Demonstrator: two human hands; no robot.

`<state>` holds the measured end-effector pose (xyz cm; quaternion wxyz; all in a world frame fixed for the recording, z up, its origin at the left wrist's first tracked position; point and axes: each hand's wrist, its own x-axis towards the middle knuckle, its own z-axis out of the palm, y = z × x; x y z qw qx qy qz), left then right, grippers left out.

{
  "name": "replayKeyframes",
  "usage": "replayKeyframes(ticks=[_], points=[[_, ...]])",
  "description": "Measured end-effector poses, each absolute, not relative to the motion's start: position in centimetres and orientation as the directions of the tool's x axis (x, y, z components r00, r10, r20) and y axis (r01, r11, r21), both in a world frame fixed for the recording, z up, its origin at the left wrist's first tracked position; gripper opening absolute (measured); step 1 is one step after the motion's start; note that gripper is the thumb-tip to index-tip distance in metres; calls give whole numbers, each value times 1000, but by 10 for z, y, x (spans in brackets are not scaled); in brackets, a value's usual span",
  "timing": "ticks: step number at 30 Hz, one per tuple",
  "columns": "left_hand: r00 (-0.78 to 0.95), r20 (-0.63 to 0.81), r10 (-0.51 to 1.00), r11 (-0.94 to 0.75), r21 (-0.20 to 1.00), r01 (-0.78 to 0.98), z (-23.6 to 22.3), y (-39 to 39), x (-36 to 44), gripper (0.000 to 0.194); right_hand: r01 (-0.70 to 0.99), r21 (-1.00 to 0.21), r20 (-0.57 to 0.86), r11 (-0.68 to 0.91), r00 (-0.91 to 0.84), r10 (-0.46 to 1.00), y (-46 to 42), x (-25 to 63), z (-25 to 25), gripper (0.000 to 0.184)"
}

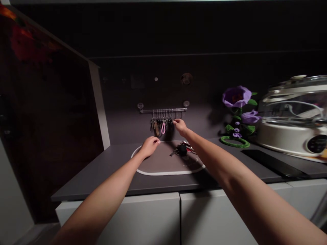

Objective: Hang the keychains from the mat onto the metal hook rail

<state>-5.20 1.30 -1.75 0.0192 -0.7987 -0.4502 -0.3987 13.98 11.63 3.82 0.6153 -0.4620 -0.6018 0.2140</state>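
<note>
- Head view: one left hand is over the left part of a mat, fingers loosely curled; whether it holds anything, I cannot tell.
- One bunch of keys with a black fob lies on the mat, right of centre.
- One right hand, farther in, has thumb and fingertips drawn together at the right end of the hanging keys; whether it grips one is unclear.
- One pink loop hangs among those keys, too crowded to count, below one clear rail with two round mounts.
- Pale cabinet doors stand under a dark grey counter.
- Rightward: one black slab, two large purple flowers, one white appliance; behind, a dark wall.
- Counter shows between the white mat rim and the front edge, wider leftward; a gap separates the hands.
</note>
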Motion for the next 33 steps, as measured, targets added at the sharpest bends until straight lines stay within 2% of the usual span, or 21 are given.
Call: replayKeyframes(ticks=[7, 12, 14, 18, 23, 30, 33], points=[[322, 596, 735, -603, 358, 713, -10, 8, -42, 20, 292, -809, 557, 511, 101, 824, 79, 151, 32, 23], [433, 413, 801, -580, 360, 731, 10, 2, -24, 22, 359, -789, 564, 498, 103, 819, 46, 160, 17, 22], [428, 373, 824, -554, 371, 745, 13, 3, -15, 22, 387, -773, 578, 502, 104, 810, 33, 162, 12, 21], [328, 306, 894, -444, 504, 740, 3, 4, 3, 17, 452, -723, 623, 522, 100, 776, 12, 164, -2, 19], [240, 278, 930, -364, 618, 697, -19, 5, 21, 13, 568, -625, 674, 535, 47, 737, 2, 170, -19, 21], [250, 300, 920, -391, 682, 618, -35, 12, 20, 19, 697, -488, 692, 526, -58, 720, 7, 173, -26, 25], [281, 315, 907, -422, 676, 604, -37, 14, 17, 18, 721, -458, 697, 520, -71, 713, 11, 172, -26, 26]])
